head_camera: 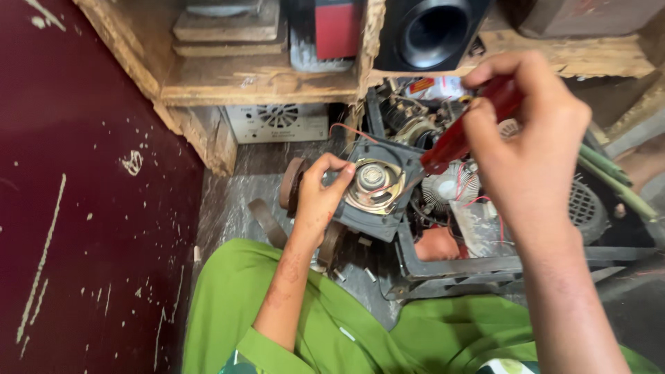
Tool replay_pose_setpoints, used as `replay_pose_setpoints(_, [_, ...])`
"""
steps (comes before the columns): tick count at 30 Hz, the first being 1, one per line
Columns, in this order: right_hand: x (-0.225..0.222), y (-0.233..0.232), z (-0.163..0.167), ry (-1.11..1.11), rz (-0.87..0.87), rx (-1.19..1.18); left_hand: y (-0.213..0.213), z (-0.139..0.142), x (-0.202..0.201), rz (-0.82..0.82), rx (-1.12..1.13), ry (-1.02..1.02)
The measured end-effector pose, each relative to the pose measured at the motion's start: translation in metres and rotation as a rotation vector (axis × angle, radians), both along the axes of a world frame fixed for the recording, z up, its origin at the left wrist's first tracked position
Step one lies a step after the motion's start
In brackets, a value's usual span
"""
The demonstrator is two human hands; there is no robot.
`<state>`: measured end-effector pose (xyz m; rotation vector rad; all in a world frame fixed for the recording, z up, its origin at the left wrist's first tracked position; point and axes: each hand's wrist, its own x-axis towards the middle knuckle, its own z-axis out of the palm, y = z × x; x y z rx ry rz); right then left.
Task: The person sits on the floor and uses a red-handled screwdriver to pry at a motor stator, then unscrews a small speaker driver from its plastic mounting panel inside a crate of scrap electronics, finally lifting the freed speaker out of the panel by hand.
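— Two hands, both busy: what has your left hand [320, 197] got?

— Your left fingers [331, 166] curl tight round the edge of a small grey speaker panel [377, 190], thumb over its rim, holding it tilted above the open tray of parts [485, 260]. The round metal speaker back faces you.

— And the right?

— Your right hand [530, 149] pinches a red-handled screwdriver [471, 128], fingers closed around the handle, its dark end down at the panel's upper right corner.

— Any labels or boxes about?

— A packet with a red and yellow label [426, 86] lies behind the panel, under the wooden shelf [263, 86]. A pale box with a round vent grille [277, 123] sits beneath that shelf; a red box [337, 28] stands on it, beside a black speaker [433, 31].
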<state>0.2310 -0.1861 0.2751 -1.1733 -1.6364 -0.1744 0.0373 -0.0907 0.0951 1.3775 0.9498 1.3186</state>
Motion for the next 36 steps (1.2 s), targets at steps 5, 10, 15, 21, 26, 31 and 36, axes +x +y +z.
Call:
replay_pose_setpoints(5, [-0.002,0.009,-0.013,0.046,0.04,-0.023,0.005,-0.009,-0.003,-0.019,-0.081,-0.025])
replay_pose_setpoints(10, [0.004,0.022,-0.027,0.029,0.048,-0.031,0.011,-0.019,0.005,0.038,0.138,-0.021])
replay_pose_setpoints(15, [0.01,0.031,-0.045,0.107,0.141,-0.081,0.015,-0.028,0.007,0.101,0.194,0.007])
replay_pose_setpoints(21, [0.014,0.038,-0.061,0.154,0.131,-0.125,0.012,-0.027,0.007,0.252,0.169,0.038])
replay_pose_setpoints(26, [0.019,0.038,-0.07,0.03,0.079,-0.074,0.014,-0.015,-0.005,0.006,-0.039,-0.423])
replay_pose_setpoints(31, [0.023,0.04,-0.081,0.002,0.063,-0.058,0.007,-0.004,-0.01,-0.038,0.06,-0.416])
replay_pose_setpoints(36, [0.027,0.043,-0.078,-0.019,0.016,-0.081,0.004,0.001,-0.011,-0.086,0.285,-0.285])
